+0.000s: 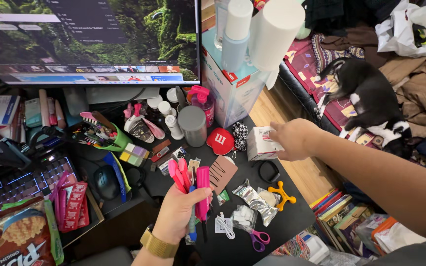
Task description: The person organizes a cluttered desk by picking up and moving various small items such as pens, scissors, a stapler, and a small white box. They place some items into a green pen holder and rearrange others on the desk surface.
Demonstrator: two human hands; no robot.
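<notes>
Left hand (177, 213) grips a bundle of pink pens (191, 183) firmly; right hand (292, 139) rests loosely curled on the white box (261, 142) near the worktop's (292, 221) right edge; grasp squarely.

— Where does the left hand (176, 214) sit?

— At the near edge of the bench (292, 221), with a bunch of pens (193, 189) upright in its fingers (195, 197). The scissors (258, 238) lie just right of it, the foil packet (255, 199) behind those.

— And the right hand (294, 139)?

— Further back and to the right, touching the small box (261, 143). The cap (221, 141) lies left of that box, the cylinder (193, 125) left of the cap.

— What stands behind?

— The monitor (87, 39) at the back left, the carton (232, 83) to its right with bottles (236, 34) on it.

— Off the bench?

— The cat (366, 96) lies on the sofa (306, 64) to the right; books (341, 216) are on the floor below. The keyboard (16, 184) is far left, the mouse (105, 181) right of it.
</notes>
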